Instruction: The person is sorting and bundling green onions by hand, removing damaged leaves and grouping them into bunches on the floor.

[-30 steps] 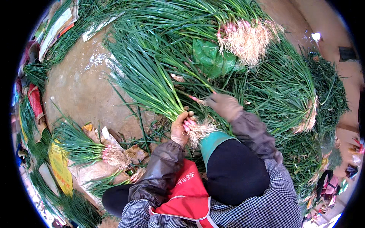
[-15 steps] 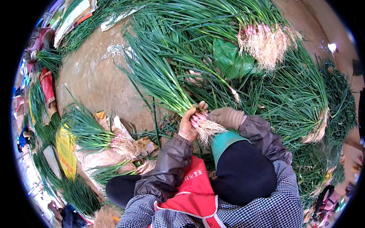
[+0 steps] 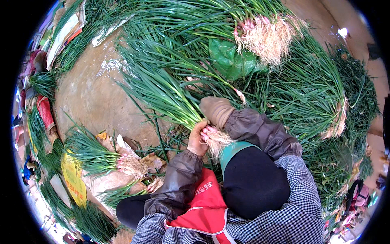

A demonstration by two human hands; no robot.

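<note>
In the left hand (image 3: 197,140), wrapped snugly near the pink bulbs (image 3: 208,132), a bunch of spring onions (image 3: 175,99) is fanning its leaves forward. Just beyond, the right hand (image 3: 216,110) is curling at the stalks, its hold hidden from me. The bunch is looking light, soft-leaved, easily bruised; its firmer base is inviting the grip.

room above floor (image 3: 87,91), onions (image 3: 302,95) crowding right hand (image 3: 216,110)

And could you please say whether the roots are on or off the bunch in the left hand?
On: pale roots fan out from the pink bulbs of the bunch in the left hand.
</note>
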